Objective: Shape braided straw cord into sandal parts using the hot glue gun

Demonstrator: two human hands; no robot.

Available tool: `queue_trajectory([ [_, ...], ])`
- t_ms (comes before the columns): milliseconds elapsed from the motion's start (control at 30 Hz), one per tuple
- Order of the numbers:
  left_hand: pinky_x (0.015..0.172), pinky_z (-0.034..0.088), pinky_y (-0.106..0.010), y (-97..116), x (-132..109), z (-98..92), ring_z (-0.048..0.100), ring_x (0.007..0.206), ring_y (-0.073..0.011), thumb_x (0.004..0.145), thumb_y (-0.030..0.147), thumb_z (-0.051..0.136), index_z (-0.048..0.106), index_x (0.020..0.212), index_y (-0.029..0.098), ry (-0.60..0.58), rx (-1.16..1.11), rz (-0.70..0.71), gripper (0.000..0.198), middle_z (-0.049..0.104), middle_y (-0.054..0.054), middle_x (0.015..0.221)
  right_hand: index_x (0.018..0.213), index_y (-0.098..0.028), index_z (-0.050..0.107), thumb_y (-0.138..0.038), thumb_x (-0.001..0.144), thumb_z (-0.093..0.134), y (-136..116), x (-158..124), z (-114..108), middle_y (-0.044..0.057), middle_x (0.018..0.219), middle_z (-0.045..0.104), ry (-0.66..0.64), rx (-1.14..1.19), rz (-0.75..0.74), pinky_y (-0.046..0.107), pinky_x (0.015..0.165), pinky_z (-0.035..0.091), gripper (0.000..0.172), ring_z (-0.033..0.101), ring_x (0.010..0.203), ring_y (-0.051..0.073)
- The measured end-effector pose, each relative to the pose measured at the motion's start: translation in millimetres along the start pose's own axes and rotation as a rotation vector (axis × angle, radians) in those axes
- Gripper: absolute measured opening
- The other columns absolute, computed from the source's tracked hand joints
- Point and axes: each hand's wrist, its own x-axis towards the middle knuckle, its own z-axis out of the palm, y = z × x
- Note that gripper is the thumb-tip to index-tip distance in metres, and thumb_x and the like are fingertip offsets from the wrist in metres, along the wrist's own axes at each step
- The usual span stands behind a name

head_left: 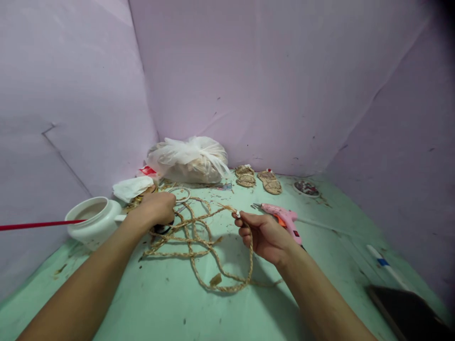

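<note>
Braided rope (192, 240), looped loosely on green table (159, 303) between hands. Right hand (265, 234): turned inward, thumb and fingertips pinching rope near frayed strands. Left hand (159, 209): back upward, fingers curled above half-hidden dark object (164, 228); grip cannot be told. Beyond: knotted plastic bag (197, 163) by wall (249, 76).

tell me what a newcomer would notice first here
Probably the rope, looped loosely across the green table and held in the right hand. The pink glue gun beside that hand likely stands out next, then the white bag by the back wall.
</note>
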Motion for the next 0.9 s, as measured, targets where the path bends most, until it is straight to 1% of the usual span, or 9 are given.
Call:
queue_trajectory([
  [100, 0.063, 0.043, -0.03, 7.2, -15.5, -16.6, 0.06, 0.085, -0.0254, 0.073, 0.026, 0.043, 0.063, 0.099, 0.021, 0.233, -0.147, 0.01, 0.033, 0.067, -0.01, 0.095, 0.067, -0.01, 0.062, -0.011, 0.074, 0.059, 4.7, -1.7, 3.2, -0.001, 0.059, 0.053, -0.014, -0.088, -0.06, 0.014, 0.037, 0.039, 0.008, 0.043, 0.042, 0.004],
  [167, 0.06, 0.042, -0.025, 18.5, -29.7, -25.7, 0.06, 0.072, -0.0182, 0.076, 0.031, 0.043, 0.065, 0.086, 0.02, 0.408, -0.455, 0.117, 0.026, 0.068, -0.004, 0.08, 0.068, -0.009, 0.064, -0.012, 0.07, 0.064, 7.7, -3.5, 4.7, -0.001, 0.06, 0.054, -0.037, -0.156, -0.089, 0.015, 0.038, 0.038, 0.003, 0.043, 0.043, 0.004],
  [200, 0.058, 0.041, -0.023, 25.4, -36.5, -28.6, 0.059, 0.068, -0.016, 0.075, 0.031, 0.046, 0.065, 0.079, 0.019, 0.427, -0.584, 0.185, 0.023, 0.067, -0.002, 0.073, 0.069, -0.009, 0.065, -0.013, 0.068, 0.066, 9.1, -4.4, 5.0, -0.001, 0.06, 0.055, -0.054, -0.206, -0.11, 0.015, 0.039, 0.038, 0.005, 0.043, 0.044, 0.004],
  [333, 0.067, 0.042, -0.022, 50.4, -50.4, -25.1, 0.059, 0.075, -0.0148, 0.07, 0.029, 0.055, 0.067, 0.079, 0.018, 0.207, -0.809, 0.447, 0.019, 0.068, 0.0, 0.079, 0.068, -0.012, 0.066, -0.022, 0.064, 0.07, 12.6, -6.5, 5.5, -0.002, 0.063, 0.058, -0.1, -0.424, -0.213, 0.016, 0.042, 0.034, 0.012, 0.041, 0.045, 0.003],
  [433, 0.065, 0.041, -0.023, 59.2, -46.9, -14.1, 0.058, 0.071, -0.0149, 0.072, 0.029, 0.051, 0.068, 0.077, 0.017, 0.034, -0.812, 0.51, 0.021, 0.067, 0.0, 0.073, 0.067, -0.013, 0.066, -0.027, 0.062, 0.071, 13.1, -6.7, 7.2, -0.001, 0.061, 0.058, -0.07, -0.499, -0.247, 0.018, 0.043, 0.033, 0.016, 0.04, 0.045, 0.003],
  [500, 0.061, 0.04, -0.023, 60.7, -43.1, -8.9, 0.057, 0.067, -0.0146, 0.072, 0.028, 0.05, 0.068, 0.073, 0.017, -0.007, -0.803, 0.494, 0.021, 0.065, 0.0, 0.068, 0.067, -0.013, 0.065, -0.028, 0.061, 0.07, 12.9, -6.7, 8.9, -0.001, 0.061, 0.058, -0.049, -0.53, -0.254, 0.018, 0.044, 0.034, 0.017, 0.041, 0.046, 0.004],
  [667, 0.055, 0.036, -0.023, 60.2, -37.0, -5.8, 0.05, 0.057, -0.0126, 0.067, 0.029, 0.052, 0.062, 0.062, 0.016, 0.01, -0.824, 0.387, 0.018, 0.057, 0.001, 0.058, 0.08, -0.015, 0.063, -0.024, 0.063, 0.067, 15.4, -4.9, 9.2, -0.001, 0.066, 0.057, -0.043, -0.648, -0.323, 0.021, 0.046, 0.038, 0.02, 0.046, 0.051, 0.007],
  [800, 0.048, 0.03, -0.023, 61.7, -32.3, -3.1, 0.039, 0.05, -0.0103, 0.063, 0.03, 0.051, 0.056, 0.056, 0.016, -0.04, -0.953, 0.292, 0.016, 0.047, 0.003, 0.05, 0.092, -0.02, 0.059, -0.013, 0.067, 0.058, 23.4, -0.2, 4.9, 0.002, 0.089, 0.062, -0.008, -0.899, -0.601, 0.024, 0.054, 0.044, 0.027, 0.056, 0.071, 0.013],
  [900, 0.047, 0.028, -0.022, 63.5, -31.2, -1.9, 0.038, 0.049, -0.0104, 0.06, 0.029, 0.051, 0.054, 0.054, 0.016, -0.126, -1.032, 0.242, 0.015, 0.045, 0.003, 0.048, 0.091, -0.021, 0.059, -0.01, 0.07, 0.055, 28.6, 2.6, 3.1, 0.003, 0.092, 0.062, 0.016, -1.062, -0.833, 0.025, 0.061, 0.045, 0.024, 0.058, 0.078, 0.015],
])
